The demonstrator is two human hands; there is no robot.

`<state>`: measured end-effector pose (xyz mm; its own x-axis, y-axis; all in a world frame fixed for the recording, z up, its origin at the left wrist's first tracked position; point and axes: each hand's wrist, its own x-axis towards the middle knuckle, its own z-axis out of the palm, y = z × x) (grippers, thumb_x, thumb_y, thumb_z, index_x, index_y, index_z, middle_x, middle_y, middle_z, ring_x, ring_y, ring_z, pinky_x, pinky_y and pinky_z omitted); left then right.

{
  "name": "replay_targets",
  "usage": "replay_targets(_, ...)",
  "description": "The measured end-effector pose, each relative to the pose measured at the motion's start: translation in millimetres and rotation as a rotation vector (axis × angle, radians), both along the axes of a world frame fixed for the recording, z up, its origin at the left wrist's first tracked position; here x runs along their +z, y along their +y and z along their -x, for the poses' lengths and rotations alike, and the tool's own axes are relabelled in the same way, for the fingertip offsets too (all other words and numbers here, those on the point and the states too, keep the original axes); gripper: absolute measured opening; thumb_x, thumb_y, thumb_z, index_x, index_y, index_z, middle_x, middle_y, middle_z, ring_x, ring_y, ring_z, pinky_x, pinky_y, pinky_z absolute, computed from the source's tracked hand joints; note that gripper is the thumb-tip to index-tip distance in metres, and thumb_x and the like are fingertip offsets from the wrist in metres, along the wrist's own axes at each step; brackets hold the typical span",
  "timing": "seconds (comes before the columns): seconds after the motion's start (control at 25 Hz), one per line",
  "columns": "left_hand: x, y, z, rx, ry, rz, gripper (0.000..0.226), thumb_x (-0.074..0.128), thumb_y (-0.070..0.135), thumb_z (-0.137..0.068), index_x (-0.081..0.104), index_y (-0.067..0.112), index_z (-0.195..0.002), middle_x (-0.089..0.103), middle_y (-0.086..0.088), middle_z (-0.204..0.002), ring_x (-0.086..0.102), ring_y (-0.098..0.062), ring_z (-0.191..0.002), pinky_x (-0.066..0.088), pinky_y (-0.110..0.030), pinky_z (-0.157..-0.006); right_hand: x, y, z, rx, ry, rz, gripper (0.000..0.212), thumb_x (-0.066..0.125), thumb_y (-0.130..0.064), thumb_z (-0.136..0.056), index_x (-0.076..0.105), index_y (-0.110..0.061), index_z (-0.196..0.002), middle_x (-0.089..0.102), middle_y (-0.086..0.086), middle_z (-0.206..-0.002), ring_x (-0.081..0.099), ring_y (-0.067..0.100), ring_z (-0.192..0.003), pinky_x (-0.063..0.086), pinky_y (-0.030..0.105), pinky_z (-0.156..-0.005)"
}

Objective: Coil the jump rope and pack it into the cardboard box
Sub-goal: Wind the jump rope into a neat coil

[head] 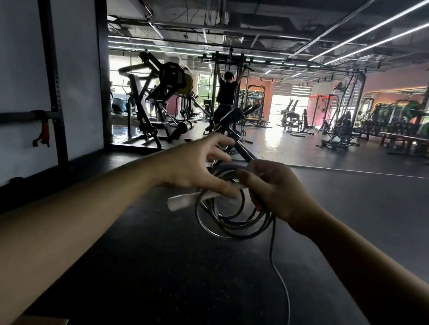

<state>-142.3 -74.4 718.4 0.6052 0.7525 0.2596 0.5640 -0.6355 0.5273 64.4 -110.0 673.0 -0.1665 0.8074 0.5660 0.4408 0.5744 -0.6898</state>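
Note:
The jump rope [230, 224] is a dark cord wound into several loops, held in mid-air over the black gym floor. My right hand [274, 193] is shut on the top of the coil. A loose tail of cord [281, 279] hangs down from that hand toward the floor. A pale handle [180, 203] sticks out to the left of the loops. My left hand [196, 168] is at the coil's upper left, fingers spread, thumb lying against the handle and loops. A brown cardboard corner [42, 323] shows at the bottom left edge, likely the box.
A white wall with a black rack frame [53, 85] runs along the left. Weight machines [156, 102] stand ahead, and a person [225, 96] hangs from a pull-up bar. More racks and benches [399, 124] line the right side. Dark rubber floor [194, 280] lies below my arms.

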Motion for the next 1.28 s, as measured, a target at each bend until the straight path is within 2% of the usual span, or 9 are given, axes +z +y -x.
replay_targets(0.16, -8.4, -5.6, -30.5, -0.106, 0.002, 0.246, 0.029, 0.087, 0.030, -0.077, 0.071, 0.011, -0.092, 0.076, 0.004, -0.071, 0.075, -0.013, -0.071, 0.057, -0.025, -0.071, 15.4, -2.9, 1.7, -0.019, -0.291, -0.104, 0.037, 0.065, -0.042, -0.094, 0.071, -0.009, -0.078, 0.069, 0.013, -0.066, 0.057, 0.012, -0.054, 0.044, 0.030, -0.053)
replay_targets(0.36, -12.0, -17.5, -31.1, -0.064, 0.180, 0.174, 0.040, 0.082, 0.044, -0.080, 0.071, 0.006, -0.082, 0.065, 0.001, -0.054, 0.066, -0.014, -0.051, 0.058, -0.028, -0.055, 3.4, -19.1, -7.6, 0.055, -0.174, 0.028, 0.036, 0.058, -0.035, -0.100, 0.074, -0.017, -0.073, 0.061, -0.015, -0.049, 0.051, -0.001, -0.042, 0.036, 0.008, -0.048)
replay_targets(0.52, -2.9, -20.1, -16.8, -0.038, 0.224, 0.210, 0.045, 0.079, 0.044, -0.083, 0.066, 0.002, -0.075, 0.062, 0.002, -0.047, 0.066, -0.018, -0.051, 0.054, -0.025, -0.053, -9.4, -19.9, -33.7, -0.027, 0.041, 0.035, 0.042, 0.058, -0.043, -0.096, 0.068, -0.003, -0.088, 0.070, 0.008, -0.060, 0.041, 0.017, -0.040, 0.030, 0.018, -0.038)
replay_targets(0.68, -20.7, -6.4, -7.1, -0.103, -0.356, 0.318, 0.040, 0.074, 0.040, -0.088, 0.060, 0.003, -0.087, 0.053, 0.001, -0.051, 0.050, -0.015, -0.044, 0.058, -0.040, -0.066, -27.5, -17.1, -50.0, -0.007, 0.279, 0.145, 0.071, 0.043, -0.059, -0.100, 0.065, 0.007, -0.085, 0.055, 0.022, -0.066, 0.046, 0.027, -0.054, 0.039, 0.035, -0.052)
replay_targets(0.8, -41.3, -6.9, -35.0, -0.018, -0.905, 0.416, 0.036, 0.071, 0.045, -0.088, 0.058, 0.013, -0.080, 0.050, 0.008, -0.050, 0.050, -0.010, -0.045, 0.060, -0.046, -0.079, -49.2, -22.6, -17.7, 0.138, 0.394, 0.211, 0.084, 0.034, -0.079, -0.084, 0.066, -0.008, -0.115, 0.068, 0.018, -0.094, 0.057, 0.031, -0.071, 0.049, 0.042, -0.063)
replay_targets(0.88, -51.9, -11.6, -56.2, 0.128, -1.208, 0.489, 0.035, 0.071, 0.048, -0.088, 0.061, 0.016, -0.077, 0.051, 0.009, -0.048, 0.052, -0.007, -0.044, 0.056, -0.040, -0.075, -59.9, -23.5, 5.8, 0.192, 0.488, 0.231, 0.076, 0.034, -0.084, -0.080, 0.066, -0.030, -0.124, 0.071, 0.017, -0.112, 0.063, 0.029, -0.074, 0.052, 0.042, -0.064)
replay_targets(0.96, -59.2, -16.4, -71.2, 0.240, -1.422, 0.494, 0.034, 0.069, 0.046, -0.091, 0.062, 0.018, -0.073, 0.051, 0.011, -0.047, 0.053, -0.006, -0.044, 0.054, -0.033, -0.066, -64.2, -17.9, 21.0, 0.150, 0.560, 0.207, 0.091, 0.041, -0.091, -0.075, 0.062, -0.020, -0.128, 0.069, 0.029, -0.108, 0.062, 0.027, -0.064, 0.051, 0.034, -0.055)
replay_targets(1.04, -64.7, -18.9, -78.2, 0.343, -1.536, 0.450, 0.039, 0.066, 0.046, -0.094, 0.060, 0.017, -0.068, 0.053, 0.011, -0.047, 0.056, -0.007, -0.045, 0.056, -0.030, -0.060, -62.8, -13.2, 30.8, 0.080, 0.594, 0.161, 0.102, 0.046, -0.094, -0.070, 0.064, -0.008, -0.121, 0.062, 0.039, -0.094, 0.054, 0.016, -0.049, 0.042, 0.023, -0.044)
replay_targets(1.28, -69.6, -21.1, -79.5, 0.564, -1.585, 0.477, 0.051, 0.061, 0.058, -0.092, 0.056, 0.016, -0.065, 0.063, 0.005, -0.050, 0.065, -0.017, -0.053, 0.054, -0.033, -0.059, -61.2, -25.0, 42.4, 0.084, 0.553, 0.155, 0.085, 0.055, -0.084, -0.074, 0.062, -0.011, -0.117, 0.065, -0.002, -0.065, 0.047, 0.006, -0.041, 0.035, 0.018, -0.038)
